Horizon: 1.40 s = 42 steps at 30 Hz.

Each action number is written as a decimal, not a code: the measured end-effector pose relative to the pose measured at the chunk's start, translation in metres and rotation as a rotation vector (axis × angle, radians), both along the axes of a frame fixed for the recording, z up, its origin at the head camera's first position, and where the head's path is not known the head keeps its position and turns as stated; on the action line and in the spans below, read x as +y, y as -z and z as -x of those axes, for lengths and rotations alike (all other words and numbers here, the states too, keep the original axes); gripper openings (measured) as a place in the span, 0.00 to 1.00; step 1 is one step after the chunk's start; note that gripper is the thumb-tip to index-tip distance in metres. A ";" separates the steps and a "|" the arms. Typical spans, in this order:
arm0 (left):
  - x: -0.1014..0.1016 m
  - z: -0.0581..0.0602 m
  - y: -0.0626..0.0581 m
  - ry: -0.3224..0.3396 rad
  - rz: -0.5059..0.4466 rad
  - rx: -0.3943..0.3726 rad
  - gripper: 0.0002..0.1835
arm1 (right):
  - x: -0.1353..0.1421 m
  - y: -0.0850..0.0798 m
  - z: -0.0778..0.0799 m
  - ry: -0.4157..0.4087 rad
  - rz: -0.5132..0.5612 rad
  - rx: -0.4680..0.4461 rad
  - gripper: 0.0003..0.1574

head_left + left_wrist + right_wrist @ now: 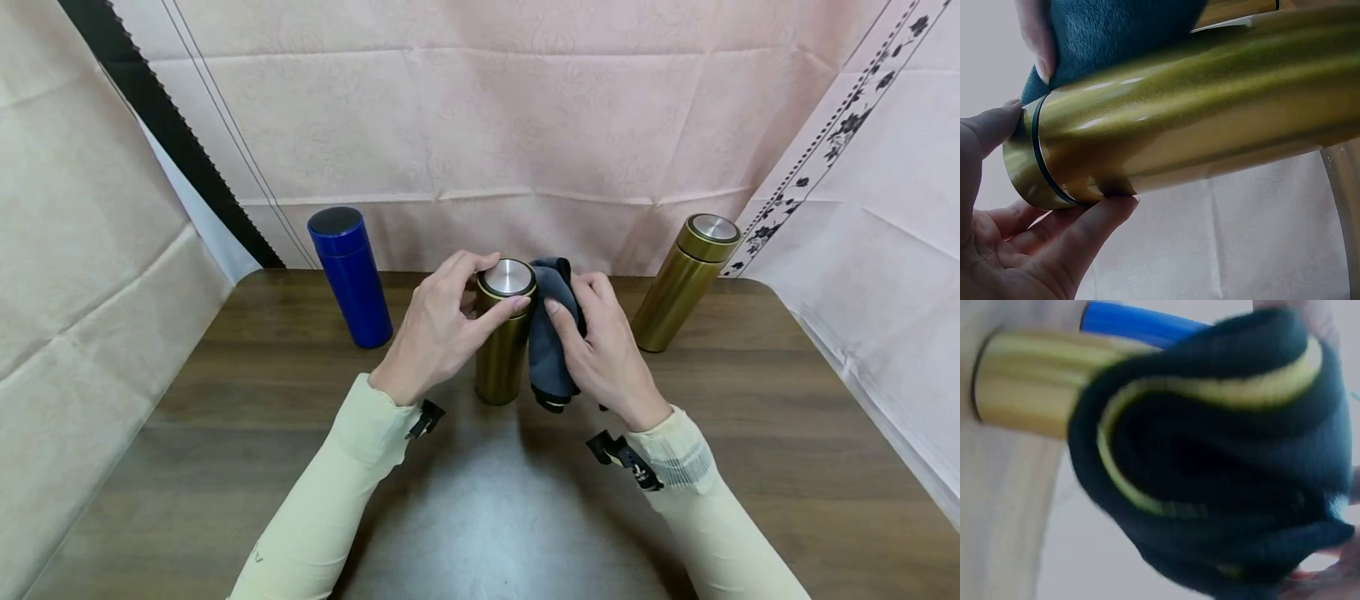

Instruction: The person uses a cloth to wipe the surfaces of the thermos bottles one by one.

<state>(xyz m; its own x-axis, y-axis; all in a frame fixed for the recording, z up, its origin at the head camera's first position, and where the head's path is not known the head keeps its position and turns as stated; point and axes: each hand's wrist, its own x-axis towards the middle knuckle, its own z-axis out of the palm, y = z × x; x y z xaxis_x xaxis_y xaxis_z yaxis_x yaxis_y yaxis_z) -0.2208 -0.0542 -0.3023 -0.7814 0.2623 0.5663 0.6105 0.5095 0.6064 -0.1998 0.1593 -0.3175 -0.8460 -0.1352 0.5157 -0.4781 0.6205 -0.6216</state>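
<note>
A gold thermos bottle [501,358] with a silver-topped lid stands upright on the table, centre of the head view. My left hand [442,321] grips it around the lid, thumb at the near side and fingers behind. In the left wrist view, thumb and fingers span the dark seam below the lid of the gold bottle [1197,119]. My right hand [611,350] holds a folded dark grey-blue cloth [551,342] against the bottle's right side. The right wrist view shows the bunched cloth [1210,469] with a yellow edge, hiding most of that hand.
A blue thermos bottle [352,279] stands at the back left of the wooden table [225,467]. Another gold thermos bottle [686,283] stands at the back right. Pale patterned fabric [480,125] hangs behind and along both sides of the table.
</note>
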 end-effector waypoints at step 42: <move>0.003 0.000 0.001 0.026 0.016 0.041 0.29 | -0.003 0.070 0.041 -0.227 -0.389 -0.491 0.35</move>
